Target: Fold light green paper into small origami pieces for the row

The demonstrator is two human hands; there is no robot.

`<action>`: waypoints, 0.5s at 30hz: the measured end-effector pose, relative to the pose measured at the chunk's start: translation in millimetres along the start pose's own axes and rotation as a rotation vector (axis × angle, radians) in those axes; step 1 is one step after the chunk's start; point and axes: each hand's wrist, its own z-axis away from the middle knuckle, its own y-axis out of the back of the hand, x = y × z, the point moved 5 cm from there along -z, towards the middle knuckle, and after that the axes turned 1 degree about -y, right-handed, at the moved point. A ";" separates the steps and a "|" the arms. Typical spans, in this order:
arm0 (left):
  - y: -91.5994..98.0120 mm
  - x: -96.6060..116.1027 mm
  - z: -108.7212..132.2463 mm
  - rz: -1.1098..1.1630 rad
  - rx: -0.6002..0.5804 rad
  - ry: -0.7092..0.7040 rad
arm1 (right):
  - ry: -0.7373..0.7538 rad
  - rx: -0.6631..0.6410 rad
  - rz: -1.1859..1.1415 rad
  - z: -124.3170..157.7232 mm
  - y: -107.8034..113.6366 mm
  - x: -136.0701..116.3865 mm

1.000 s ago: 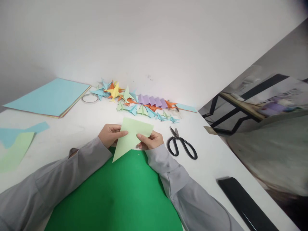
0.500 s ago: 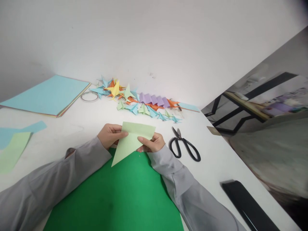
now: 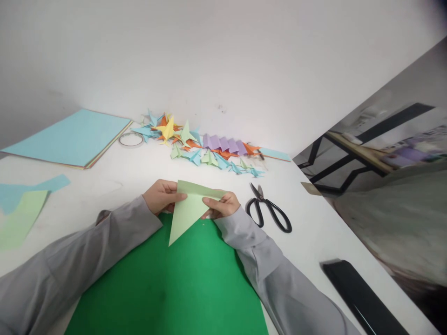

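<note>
Both my hands hold a pale green folded paper triangle (image 3: 186,209) just above a large dark green sheet (image 3: 167,284) on the white table (image 3: 307,232). My left hand (image 3: 161,196) pinches the triangle's upper left corner, fingers closed on it. At the right edge, my right hand (image 3: 223,206) pinches it between thumb and fingers. The triangle's long point hangs down toward me over the green sheet. Grey sleeves cover both forearms.
Black scissors (image 3: 268,213) lie just right of my right hand. A row of folded coloured paper figures (image 3: 202,149) and a tape ring (image 3: 130,138) sit at the back. A stack of coloured sheets (image 3: 70,138) lies far left, paper scraps (image 3: 21,209) at left, a black flat object (image 3: 359,298) near right.
The paper triangle has tilted flatter, so its top edge looks narrower and its point has shifted slightly right. Both hands kept their grip and barely moved.
</note>
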 end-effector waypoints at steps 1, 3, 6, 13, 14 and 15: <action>0.2 -0.1 -0.3 0.008 0.005 0.002 | -0.007 -0.005 -0.007 0.2 -0.1 -0.5; 1.6 0.4 -1.1 0.030 0.040 0.008 | -0.019 -0.015 -0.029 1.1 -0.8 -2.1; 3.5 1.4 -1.9 0.063 0.099 0.039 | -0.012 -0.031 -0.057 2.3 -1.6 -5.0; 3.1 4.1 -0.5 0.082 0.148 0.048 | -0.007 -0.072 -0.091 0.1 -0.1 -4.7; 3.3 4.2 -0.3 0.079 0.153 0.043 | -0.014 -0.082 -0.094 -0.3 -0.2 -4.3; 3.6 4.2 -0.1 0.075 0.161 0.038 | -0.024 -0.092 -0.097 -0.6 -0.4 -3.9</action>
